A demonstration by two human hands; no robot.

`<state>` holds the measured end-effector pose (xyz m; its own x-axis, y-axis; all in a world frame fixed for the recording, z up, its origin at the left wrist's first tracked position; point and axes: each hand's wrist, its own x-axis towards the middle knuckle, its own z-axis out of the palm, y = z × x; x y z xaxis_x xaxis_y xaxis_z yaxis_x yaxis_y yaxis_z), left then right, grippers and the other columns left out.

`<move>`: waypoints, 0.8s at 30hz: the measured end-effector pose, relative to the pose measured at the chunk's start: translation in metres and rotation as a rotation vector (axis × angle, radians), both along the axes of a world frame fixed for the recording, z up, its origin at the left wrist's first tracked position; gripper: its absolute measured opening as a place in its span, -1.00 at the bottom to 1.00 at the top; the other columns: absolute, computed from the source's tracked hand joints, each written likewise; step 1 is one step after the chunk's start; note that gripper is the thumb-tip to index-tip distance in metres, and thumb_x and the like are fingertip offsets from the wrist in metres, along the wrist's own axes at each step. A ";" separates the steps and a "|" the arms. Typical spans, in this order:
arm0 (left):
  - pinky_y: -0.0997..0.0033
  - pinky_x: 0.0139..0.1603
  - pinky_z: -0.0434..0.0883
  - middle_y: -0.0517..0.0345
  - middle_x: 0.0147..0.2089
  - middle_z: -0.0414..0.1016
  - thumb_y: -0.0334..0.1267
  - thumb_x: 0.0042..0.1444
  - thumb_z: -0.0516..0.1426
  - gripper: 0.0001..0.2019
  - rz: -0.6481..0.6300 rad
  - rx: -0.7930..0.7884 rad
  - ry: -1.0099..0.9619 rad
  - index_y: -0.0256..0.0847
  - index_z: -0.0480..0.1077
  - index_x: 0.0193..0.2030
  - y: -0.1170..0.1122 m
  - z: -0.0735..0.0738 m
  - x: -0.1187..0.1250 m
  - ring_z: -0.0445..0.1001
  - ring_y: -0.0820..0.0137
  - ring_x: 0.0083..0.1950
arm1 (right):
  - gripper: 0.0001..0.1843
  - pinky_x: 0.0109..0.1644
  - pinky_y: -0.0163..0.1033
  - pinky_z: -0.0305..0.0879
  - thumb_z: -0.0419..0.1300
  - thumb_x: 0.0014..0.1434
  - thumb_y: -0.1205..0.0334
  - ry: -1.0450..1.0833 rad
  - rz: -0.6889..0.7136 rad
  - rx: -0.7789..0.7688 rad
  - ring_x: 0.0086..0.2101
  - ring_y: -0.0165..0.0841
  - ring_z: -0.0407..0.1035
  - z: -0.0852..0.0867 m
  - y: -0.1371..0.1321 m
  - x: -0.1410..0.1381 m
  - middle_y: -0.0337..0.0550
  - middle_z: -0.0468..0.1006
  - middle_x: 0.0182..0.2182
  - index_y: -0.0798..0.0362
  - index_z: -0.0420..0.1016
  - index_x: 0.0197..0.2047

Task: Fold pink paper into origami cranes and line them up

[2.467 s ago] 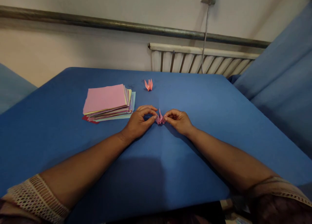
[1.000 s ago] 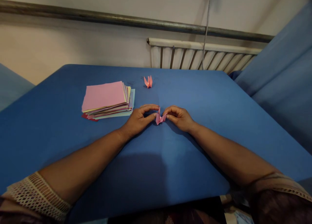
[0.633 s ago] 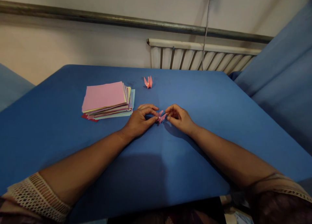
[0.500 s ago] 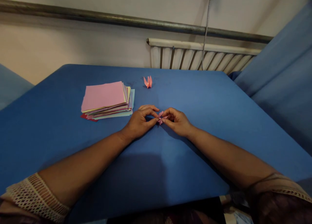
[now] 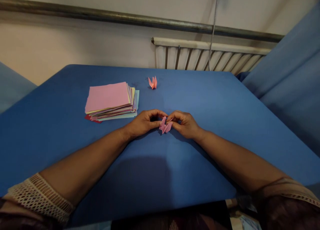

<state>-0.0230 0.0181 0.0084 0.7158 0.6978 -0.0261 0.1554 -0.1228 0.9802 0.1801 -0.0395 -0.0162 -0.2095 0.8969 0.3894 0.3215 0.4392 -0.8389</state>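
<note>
A small folded pink paper figure [image 5: 165,126] sits between my two hands, just above the blue table [image 5: 225,103]. My left hand [image 5: 145,122] pinches its left side with thumb and fingers curled. My right hand [image 5: 184,124] pinches its right side the same way. Both forearms rest on the table. Part of the figure is hidden by my fingertips.
A stack of coloured paper sheets [image 5: 111,100], pink on top, lies to the left of my hands. A small orange-pink folded paper figure [image 5: 152,82] stands farther back. A radiator [image 5: 207,58] and a wall pipe run behind the table. Blue cloth hangs at the right.
The pink paper figure has been turned and refolded between my fingertips. Both hands have drawn closer together and slightly toward me. The stack and the far figure have not moved.
</note>
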 end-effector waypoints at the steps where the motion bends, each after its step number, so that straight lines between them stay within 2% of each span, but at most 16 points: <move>1: 0.32 -0.07 0.44 0.09 -0.20 0.59 -0.12 0.05 0.31 -0.69 -0.012 0.012 0.011 -0.26 0.53 -0.11 0.000 0.000 0.000 0.51 0.38 -0.19 | -0.92 -0.29 -0.30 0.33 0.22 0.17 0.36 -0.009 -0.016 0.009 -0.44 -0.46 0.37 0.001 0.000 0.000 -0.26 0.53 -0.41 0.01 0.52 -0.32; 4: 0.34 -0.09 0.42 0.12 -0.24 0.56 -0.14 0.06 0.30 -0.77 -0.033 0.066 0.003 -0.27 0.51 -0.25 0.003 -0.001 -0.002 0.49 0.39 -0.20 | -0.95 -0.32 -0.32 0.33 0.23 0.16 0.36 -0.006 -0.024 0.008 -0.46 -0.48 0.37 0.002 0.000 0.001 -0.28 0.52 -0.42 0.02 0.50 -0.33; 6: 0.35 -0.08 0.42 0.12 -0.24 0.54 -0.16 0.05 0.30 -0.80 -0.046 0.088 -0.026 -0.27 0.50 -0.31 0.004 -0.001 -0.003 0.49 0.40 -0.19 | -0.97 -0.34 -0.32 0.34 0.26 0.15 0.33 0.012 0.017 -0.041 -0.48 -0.48 0.37 -0.001 0.000 0.001 -0.28 0.52 -0.43 0.02 0.49 -0.32; 10: 0.36 -0.13 0.41 0.12 -0.28 0.54 -0.14 0.09 0.27 -0.79 -0.066 0.049 -0.001 -0.27 0.50 -0.31 0.006 -0.002 -0.003 0.48 0.42 -0.25 | -0.97 -0.25 -0.28 0.40 0.29 0.16 0.29 0.013 0.130 -0.138 -0.39 -0.43 0.47 -0.008 0.002 0.002 -0.24 0.55 -0.35 0.02 0.52 -0.29; 13: 0.39 -0.16 0.41 0.14 -0.32 0.55 -0.10 0.09 0.27 -0.76 -0.034 0.047 0.020 -0.27 0.50 -0.32 0.006 -0.002 -0.003 0.46 0.43 -0.27 | -0.98 -0.18 -0.25 0.41 0.28 0.20 0.27 -0.049 0.155 -0.079 -0.31 -0.40 0.49 -0.009 0.003 0.004 -0.22 0.57 -0.30 0.00 0.54 -0.29; 17: 0.42 -0.20 0.41 0.17 -0.33 0.55 -0.08 0.03 0.31 -0.72 -0.009 0.008 0.018 -0.27 0.52 -0.25 0.005 -0.002 -0.002 0.47 0.44 -0.29 | -0.96 -0.21 -0.27 0.37 0.26 0.22 0.28 -0.149 0.156 0.033 -0.33 -0.41 0.46 -0.006 0.001 0.007 -0.20 0.55 -0.33 0.00 0.55 -0.28; 21: 0.42 -0.17 0.41 0.15 -0.30 0.57 -0.10 0.00 0.34 -0.68 -0.030 -0.034 0.011 -0.27 0.52 -0.19 0.005 0.001 -0.004 0.49 0.44 -0.27 | -0.97 -0.23 -0.29 0.36 0.25 0.23 0.29 -0.160 0.166 0.069 -0.34 -0.41 0.46 -0.004 -0.001 0.006 -0.21 0.55 -0.33 -0.01 0.53 -0.27; 24: 0.40 -0.14 0.42 0.13 -0.30 0.57 -0.11 0.04 0.32 -0.74 -0.055 -0.025 0.010 -0.28 0.52 -0.25 0.006 0.003 -0.005 0.49 0.43 -0.25 | -0.97 -0.24 -0.29 0.36 0.25 0.24 0.29 -0.151 0.168 0.078 -0.35 -0.42 0.45 -0.004 -0.002 0.005 -0.21 0.54 -0.34 0.00 0.52 -0.27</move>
<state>-0.0282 0.0240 0.0117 0.7524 0.6567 -0.0507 0.1591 -0.1065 0.9815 0.1848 -0.0415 -0.0202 -0.4142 0.8133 0.4087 0.3578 0.5583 -0.7485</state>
